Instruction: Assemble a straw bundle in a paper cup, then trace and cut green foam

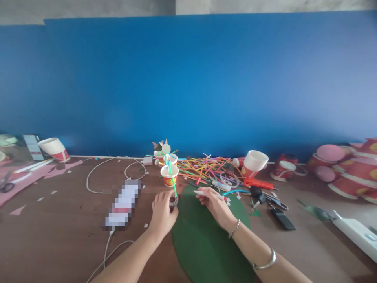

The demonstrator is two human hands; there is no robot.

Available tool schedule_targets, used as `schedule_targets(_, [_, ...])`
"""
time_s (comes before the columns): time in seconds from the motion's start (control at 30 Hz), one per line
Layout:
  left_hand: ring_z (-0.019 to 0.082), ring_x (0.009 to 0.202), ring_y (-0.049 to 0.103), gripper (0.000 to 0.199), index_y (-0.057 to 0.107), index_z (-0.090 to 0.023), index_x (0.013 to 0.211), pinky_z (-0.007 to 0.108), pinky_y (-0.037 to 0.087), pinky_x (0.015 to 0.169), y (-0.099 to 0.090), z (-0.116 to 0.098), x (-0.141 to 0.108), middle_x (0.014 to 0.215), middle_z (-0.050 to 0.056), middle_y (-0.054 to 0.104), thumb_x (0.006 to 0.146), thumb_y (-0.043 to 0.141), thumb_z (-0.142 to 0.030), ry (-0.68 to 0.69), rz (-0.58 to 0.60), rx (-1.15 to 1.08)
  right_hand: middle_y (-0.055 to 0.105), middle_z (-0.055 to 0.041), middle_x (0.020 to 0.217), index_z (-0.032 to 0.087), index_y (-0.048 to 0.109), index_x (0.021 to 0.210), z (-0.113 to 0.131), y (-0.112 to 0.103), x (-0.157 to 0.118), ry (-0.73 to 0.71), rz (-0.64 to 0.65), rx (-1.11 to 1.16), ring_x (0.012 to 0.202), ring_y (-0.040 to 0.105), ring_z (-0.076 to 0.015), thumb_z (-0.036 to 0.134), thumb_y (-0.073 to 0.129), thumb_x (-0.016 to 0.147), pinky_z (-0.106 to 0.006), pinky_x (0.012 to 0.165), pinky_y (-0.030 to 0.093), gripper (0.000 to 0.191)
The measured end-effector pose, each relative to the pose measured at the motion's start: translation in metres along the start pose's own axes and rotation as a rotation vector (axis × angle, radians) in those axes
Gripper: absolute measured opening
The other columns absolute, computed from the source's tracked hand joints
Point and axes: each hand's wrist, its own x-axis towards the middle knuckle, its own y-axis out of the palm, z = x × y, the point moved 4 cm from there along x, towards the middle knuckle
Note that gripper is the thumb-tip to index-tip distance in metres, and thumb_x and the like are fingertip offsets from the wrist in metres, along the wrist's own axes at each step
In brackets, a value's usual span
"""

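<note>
My left hand (pixel 163 212) is closed on a small round dark piece with pale spots (pixel 174 201). A bright green straw (pixel 174 186) runs from that piece up towards a red-and-white paper cup (pixel 170 175); whether the two are joined cannot be made out. In my right hand (pixel 213 204) is a slim white marker pen (pixel 200 193) with a red end, its tip pointing left towards the spotted piece. The right hand is over a dark green oval mat (pixel 206 243). Behind the cup stand small cut-paper figures (pixel 166 147) on straws.
Many coloured straws (pixel 203 167) lie heaped at the back. A glue tube (pixel 221 185), orange tool (pixel 258 183) and keys (pixel 257 193) lie to the right, near paper cups (pixel 255 163). A phone (pixel 123 204) with a cable is on the left. A blue panel (pixel 188 86) rises behind.
</note>
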Motion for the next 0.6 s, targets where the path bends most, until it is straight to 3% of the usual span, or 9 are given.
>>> schedule_targets(0.13, [0.025, 0.108, 0.048, 0.034, 0.055, -0.024, 0.107, 0.041, 0.039, 0.089, 0.003, 0.002, 0.0, 0.11, 0.006, 0.056, 0.074, 0.053, -0.017, 0.022, 0.001, 0.023, 0.06, -0.0011, 0.057, 0.016, 0.058, 0.069, 0.003, 0.006, 0.003, 0.038, 0.062, -0.185, 0.051, 0.049, -0.011, 0.051, 0.057, 0.075, -0.023, 0.049, 0.037, 0.036])
schedule_targets(0.27, [0.026, 0.111, 0.047, 0.034, 0.057, -0.027, 0.11, 0.044, 0.037, 0.094, 0.004, 0.002, 0.0, 0.113, 0.006, 0.055, 0.076, 0.057, -0.024, 0.07, -0.012, 0.01, 0.043, 0.0062, 0.042, 0.019, 0.048, 0.063, 0.006, 0.008, -0.002, -0.046, 0.103, -0.322, 0.04, 0.035, -0.0081, 0.048, 0.047, 0.081, -0.021, 0.042, 0.026, 0.034])
schedule_targets(0.4, [0.025, 0.111, 0.047, 0.041, 0.056, -0.03, 0.111, 0.043, 0.037, 0.095, 0.006, 0.001, -0.001, 0.114, 0.004, 0.055, 0.073, 0.059, -0.018, 0.091, 0.017, 0.013, 0.053, 0.005, 0.048, 0.021, 0.043, 0.063, 0.005, 0.008, -0.008, -0.115, 0.115, -0.454, 0.042, 0.039, -0.0083, 0.032, 0.055, 0.074, -0.02, 0.042, 0.027, 0.019])
schedule_targets(0.6, [0.025, 0.11, 0.048, 0.04, 0.055, -0.029, 0.112, 0.043, 0.037, 0.094, 0.006, 0.002, -0.002, 0.111, 0.004, 0.056, 0.074, 0.058, -0.018, 0.092, 0.008, 0.008, 0.055, 0.0028, 0.046, 0.021, 0.041, 0.056, 0.007, 0.006, -0.008, -0.155, 0.058, -0.615, 0.045, 0.048, -0.0106, 0.03, 0.055, 0.072, -0.021, 0.044, 0.032, 0.023])
